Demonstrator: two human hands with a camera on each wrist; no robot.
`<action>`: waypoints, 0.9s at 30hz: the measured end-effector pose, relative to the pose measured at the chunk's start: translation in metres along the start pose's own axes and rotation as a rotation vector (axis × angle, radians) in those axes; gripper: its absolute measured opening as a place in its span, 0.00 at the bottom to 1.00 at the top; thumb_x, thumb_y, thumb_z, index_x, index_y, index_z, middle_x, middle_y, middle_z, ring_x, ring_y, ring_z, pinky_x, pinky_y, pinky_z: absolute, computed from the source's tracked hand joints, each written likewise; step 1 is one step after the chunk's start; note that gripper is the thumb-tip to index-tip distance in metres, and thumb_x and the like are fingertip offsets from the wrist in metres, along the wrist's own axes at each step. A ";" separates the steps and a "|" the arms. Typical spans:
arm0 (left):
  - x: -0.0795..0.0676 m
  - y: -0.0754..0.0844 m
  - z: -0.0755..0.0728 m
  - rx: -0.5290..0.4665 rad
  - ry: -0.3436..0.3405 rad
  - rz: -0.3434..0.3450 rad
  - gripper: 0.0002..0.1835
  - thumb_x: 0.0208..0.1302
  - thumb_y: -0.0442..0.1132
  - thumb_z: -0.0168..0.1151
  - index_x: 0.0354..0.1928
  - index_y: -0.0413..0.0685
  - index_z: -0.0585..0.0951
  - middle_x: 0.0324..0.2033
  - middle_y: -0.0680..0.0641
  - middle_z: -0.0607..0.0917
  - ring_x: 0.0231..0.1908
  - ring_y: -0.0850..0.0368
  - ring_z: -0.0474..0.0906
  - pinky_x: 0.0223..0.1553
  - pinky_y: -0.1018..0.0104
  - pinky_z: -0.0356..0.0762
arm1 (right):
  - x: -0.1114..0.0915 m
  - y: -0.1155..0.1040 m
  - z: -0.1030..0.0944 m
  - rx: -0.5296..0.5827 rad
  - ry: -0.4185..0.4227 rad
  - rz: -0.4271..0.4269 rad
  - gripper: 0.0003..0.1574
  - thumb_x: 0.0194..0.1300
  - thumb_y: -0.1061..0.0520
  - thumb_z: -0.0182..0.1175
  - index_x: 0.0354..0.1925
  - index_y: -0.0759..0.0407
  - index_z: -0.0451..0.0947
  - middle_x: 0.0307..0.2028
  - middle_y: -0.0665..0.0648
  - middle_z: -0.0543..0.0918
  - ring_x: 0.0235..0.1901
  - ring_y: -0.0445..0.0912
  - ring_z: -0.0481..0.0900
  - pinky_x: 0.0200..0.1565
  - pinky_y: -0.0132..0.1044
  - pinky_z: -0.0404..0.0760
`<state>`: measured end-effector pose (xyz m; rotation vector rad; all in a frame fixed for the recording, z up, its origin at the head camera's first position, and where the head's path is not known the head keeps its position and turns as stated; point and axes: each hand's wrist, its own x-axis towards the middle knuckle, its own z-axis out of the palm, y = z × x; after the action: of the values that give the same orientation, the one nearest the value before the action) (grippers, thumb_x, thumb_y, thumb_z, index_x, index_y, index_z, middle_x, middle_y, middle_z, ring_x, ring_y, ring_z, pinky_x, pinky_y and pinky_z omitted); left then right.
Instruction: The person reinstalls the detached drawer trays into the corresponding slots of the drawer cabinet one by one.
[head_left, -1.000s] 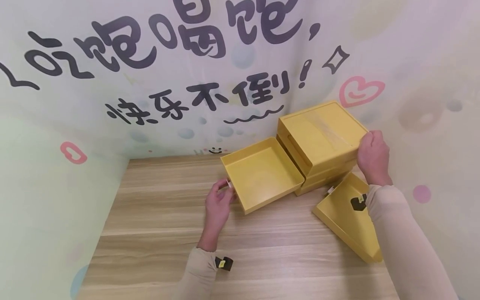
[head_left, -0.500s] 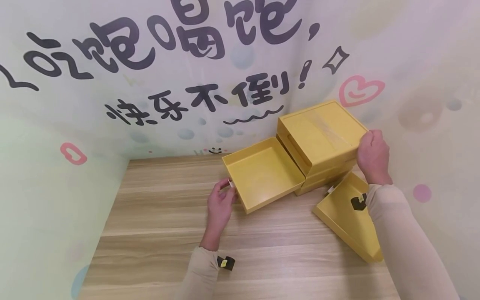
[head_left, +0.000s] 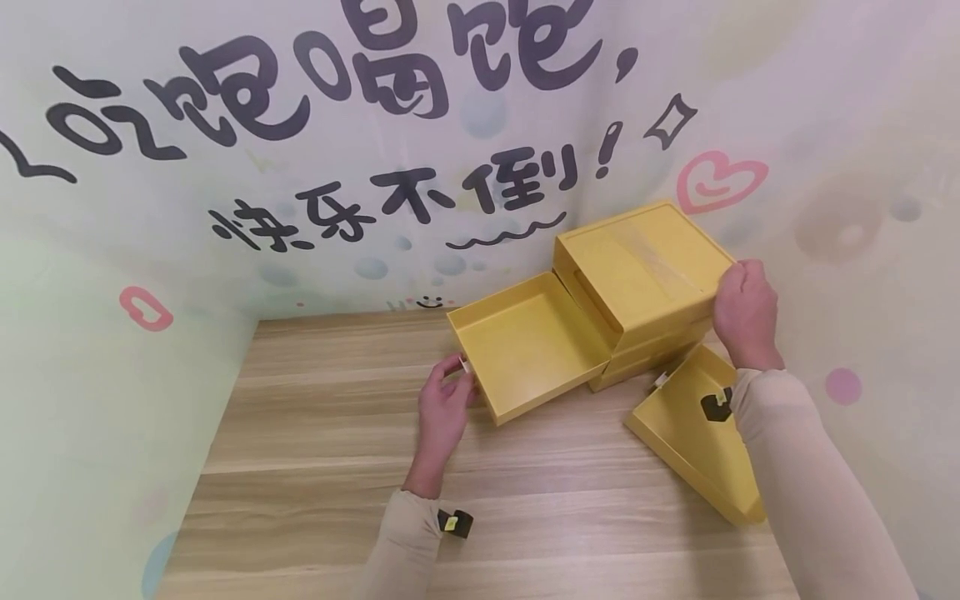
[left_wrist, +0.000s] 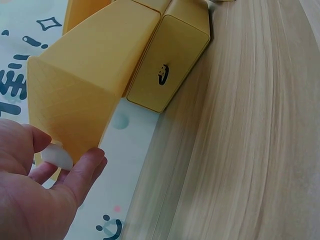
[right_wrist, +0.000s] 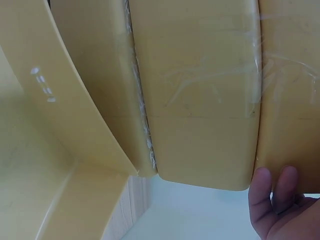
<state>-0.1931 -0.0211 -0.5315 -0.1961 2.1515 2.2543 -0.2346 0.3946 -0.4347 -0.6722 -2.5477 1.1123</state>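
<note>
My left hand point(head_left: 444, 408) pinches the white knob point(left_wrist: 57, 156) on the front of a yellow drawer point(head_left: 528, 346). The drawer holds nothing, and its back end sits at the opening of the top tier of a stacked yellow drawer cabinet point(head_left: 645, 258). At the cabinet's upper right corner, my right hand point(head_left: 746, 312) holds the edge. In the right wrist view, the right hand's fingers point(right_wrist: 260, 190) curl against the cabinet's back, which has clear tape point(right_wrist: 200, 75) across it. A lower tier's closed front point(left_wrist: 170, 65) with a dark logo shows in the left wrist view.
A second yellow drawer point(head_left: 682, 433) lies loose on the wooden table point(head_left: 322, 467), beside the cabinet and partly under the right forearm. Its white knob point(head_left: 660, 381) faces the cabinet. A printed wall point(head_left: 300, 167) with black lettering stands close behind the cabinet.
My left hand and the drawer have shifted slightly to the right, towards the cabinet. The right hand and cabinet have stayed nearly still.
</note>
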 end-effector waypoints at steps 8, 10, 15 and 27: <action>0.000 0.000 0.002 0.006 0.005 -0.004 0.19 0.71 0.33 0.61 0.62 0.43 0.77 0.61 0.39 0.79 0.49 0.50 0.86 0.52 0.54 0.87 | 0.001 0.001 0.001 0.001 -0.001 0.002 0.38 0.77 0.40 0.22 0.61 0.67 0.64 0.53 0.73 0.74 0.49 0.64 0.71 0.49 0.58 0.70; 0.000 0.001 0.002 0.009 0.002 -0.006 0.19 0.72 0.33 0.61 0.63 0.43 0.77 0.61 0.39 0.79 0.49 0.50 0.86 0.51 0.56 0.87 | 0.001 0.002 0.001 0.002 0.002 0.002 0.38 0.77 0.40 0.22 0.60 0.67 0.64 0.53 0.73 0.74 0.49 0.65 0.71 0.49 0.58 0.70; 0.002 0.002 0.003 0.010 -0.012 -0.018 0.20 0.72 0.35 0.61 0.64 0.45 0.77 0.61 0.41 0.79 0.50 0.50 0.86 0.51 0.60 0.88 | 0.002 0.004 0.002 0.008 0.010 -0.002 0.38 0.77 0.41 0.22 0.60 0.67 0.64 0.53 0.73 0.75 0.50 0.64 0.71 0.50 0.58 0.70; 0.003 0.001 0.008 0.015 -0.028 -0.007 0.21 0.72 0.35 0.60 0.65 0.43 0.75 0.61 0.41 0.79 0.52 0.48 0.85 0.52 0.57 0.87 | 0.002 0.003 0.002 0.006 0.010 -0.004 0.39 0.77 0.40 0.22 0.60 0.67 0.64 0.53 0.74 0.75 0.50 0.65 0.71 0.51 0.60 0.71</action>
<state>-0.1970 -0.0130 -0.5308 -0.1708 2.1503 2.2227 -0.2368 0.3964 -0.4385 -0.6698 -2.5350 1.1120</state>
